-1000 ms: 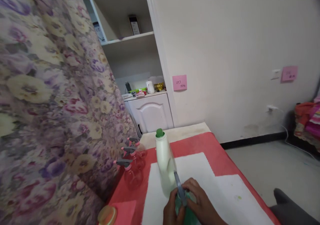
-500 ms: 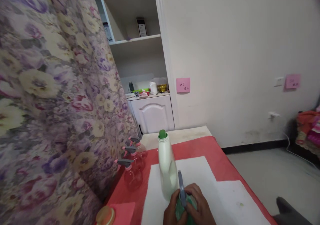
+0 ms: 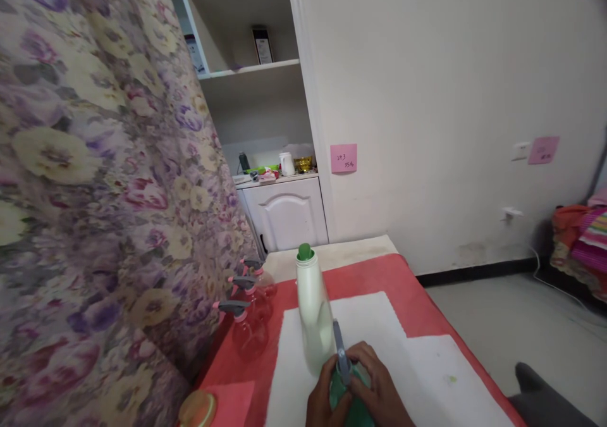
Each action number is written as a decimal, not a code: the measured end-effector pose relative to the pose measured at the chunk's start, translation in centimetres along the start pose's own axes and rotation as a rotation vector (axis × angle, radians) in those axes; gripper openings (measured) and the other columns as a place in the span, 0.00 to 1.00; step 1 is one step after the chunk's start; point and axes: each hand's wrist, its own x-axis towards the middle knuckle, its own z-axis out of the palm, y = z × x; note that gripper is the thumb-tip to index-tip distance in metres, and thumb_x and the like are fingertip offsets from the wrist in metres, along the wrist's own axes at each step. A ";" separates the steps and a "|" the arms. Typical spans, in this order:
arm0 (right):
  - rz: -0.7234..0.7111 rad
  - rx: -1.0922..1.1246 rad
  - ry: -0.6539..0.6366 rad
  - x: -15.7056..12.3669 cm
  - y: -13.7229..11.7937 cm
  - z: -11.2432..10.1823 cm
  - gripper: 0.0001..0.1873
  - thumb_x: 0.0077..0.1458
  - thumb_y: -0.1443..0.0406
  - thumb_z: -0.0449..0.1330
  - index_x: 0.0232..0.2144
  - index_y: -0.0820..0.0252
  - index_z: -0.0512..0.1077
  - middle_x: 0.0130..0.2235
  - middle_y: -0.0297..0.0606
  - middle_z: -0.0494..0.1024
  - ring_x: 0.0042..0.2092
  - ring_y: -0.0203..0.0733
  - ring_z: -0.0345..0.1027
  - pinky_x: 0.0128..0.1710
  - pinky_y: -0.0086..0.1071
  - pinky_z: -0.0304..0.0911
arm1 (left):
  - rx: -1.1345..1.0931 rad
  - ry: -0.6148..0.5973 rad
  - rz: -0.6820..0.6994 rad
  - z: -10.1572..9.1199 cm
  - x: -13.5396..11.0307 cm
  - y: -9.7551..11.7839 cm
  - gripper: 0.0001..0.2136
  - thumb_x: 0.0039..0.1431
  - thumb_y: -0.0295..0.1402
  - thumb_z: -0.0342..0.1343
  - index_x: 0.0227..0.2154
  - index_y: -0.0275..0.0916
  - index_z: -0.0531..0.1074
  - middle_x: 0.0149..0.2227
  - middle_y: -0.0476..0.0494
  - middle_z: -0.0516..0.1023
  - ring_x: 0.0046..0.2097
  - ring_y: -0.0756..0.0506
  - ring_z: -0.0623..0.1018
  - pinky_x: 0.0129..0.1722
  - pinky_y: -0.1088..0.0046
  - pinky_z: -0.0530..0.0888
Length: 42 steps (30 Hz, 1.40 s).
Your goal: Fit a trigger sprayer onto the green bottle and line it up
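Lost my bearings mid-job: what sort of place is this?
Probably a room in a home: a flowered curtain hangs on the left, a white cupboard with shelves above it stands at the back, and brightly coloured cloth lies piled at the far right.

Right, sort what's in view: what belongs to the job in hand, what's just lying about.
Likely the job:
green spray bottle with grey trigger head, between left hand and right hand
pale green bottle
perhaps the three other spray bottles

Seemingly lying about:
white jug
dark box
heaped cloth
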 end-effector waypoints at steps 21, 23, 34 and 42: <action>0.048 0.084 -0.125 0.9 -0.9 -1.3 0.07 0.54 0.67 0.59 0.37 0.55 0.72 0.40 0.37 0.71 0.46 0.48 0.66 0.50 0.40 0.59 | -0.020 -0.023 -0.040 0.0 0.1 0.2 0.26 0.52 0.49 0.61 0.52 0.43 0.72 0.54 0.42 0.80 0.55 0.37 0.78 0.54 0.66 0.74; 0.046 0.122 -0.128 1.1 -0.8 -1.4 0.06 0.54 0.65 0.60 0.36 0.56 0.72 0.39 0.36 0.70 0.46 0.48 0.66 0.49 0.40 0.59 | -0.028 -0.023 -0.050 0.0 0.1 -0.1 0.26 0.52 0.48 0.62 0.53 0.43 0.71 0.54 0.42 0.80 0.56 0.37 0.77 0.55 0.66 0.73; 0.023 0.150 -0.160 1.5 -0.5 -1.6 0.06 0.55 0.60 0.60 0.33 0.56 0.71 0.37 0.35 0.67 0.44 0.47 0.64 0.46 0.38 0.60 | -0.040 -0.004 -0.044 0.1 0.1 -0.5 0.28 0.53 0.47 0.61 0.56 0.44 0.69 0.57 0.41 0.77 0.58 0.38 0.75 0.61 0.63 0.69; 0.025 0.066 -0.045 0.7 -0.6 -0.5 0.06 0.56 0.63 0.59 0.37 0.56 0.72 0.40 0.39 0.72 0.46 0.49 0.66 0.49 0.41 0.61 | -0.066 -0.024 -0.079 0.1 0.1 -0.1 0.28 0.53 0.49 0.62 0.55 0.45 0.70 0.58 0.41 0.76 0.60 0.37 0.74 0.62 0.61 0.68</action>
